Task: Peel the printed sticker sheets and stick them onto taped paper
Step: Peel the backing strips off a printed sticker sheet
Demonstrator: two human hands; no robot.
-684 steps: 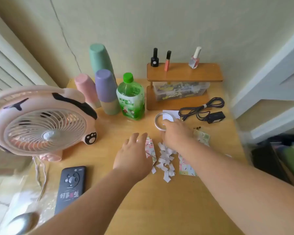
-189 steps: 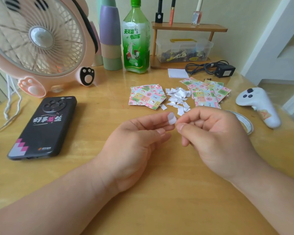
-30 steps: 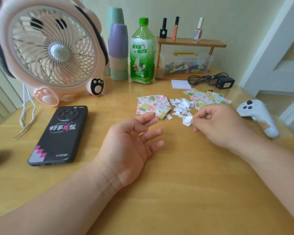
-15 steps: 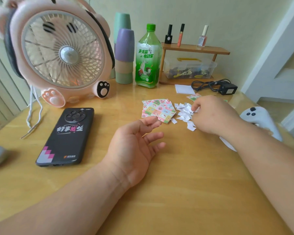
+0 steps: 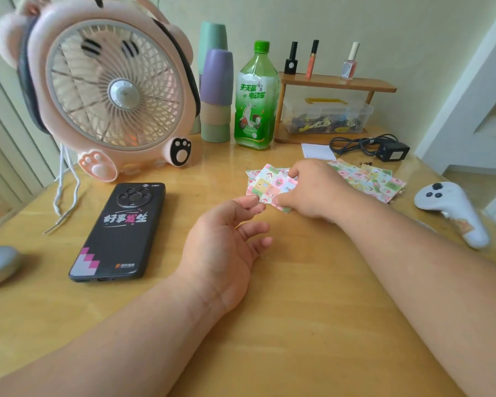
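A printed sticker sheet point(image 5: 269, 183) with pastel squares lies on top of a small stack at the middle of the wooden table point(image 5: 312, 325). My right hand point(image 5: 315, 190) pinches this sheet at its right edge, thumb below and fingers on top. My left hand point(image 5: 226, 242) rests palm up just in front, fingers relaxed, with its fingertips at the sheet's near corner. A second pile of printed sheets point(image 5: 370, 179) lies to the right, behind my right wrist. My right hand hides the white paper scraps. A small white paper point(image 5: 317, 151) lies further back.
A pink fan point(image 5: 112, 90) stands back left, with a black phone point(image 5: 121, 230) in front of it. Stacked cups point(image 5: 215, 93), a green bottle point(image 5: 255, 101), a wooden shelf point(image 5: 335, 84) over a plastic box and a black charger point(image 5: 384, 149) line the back. A white controller point(image 5: 450, 210) lies right.
My right hand moved left from the white scraps to the left sticker stack and took hold of its top sheet. My left hand stayed nearly in place, palm up.
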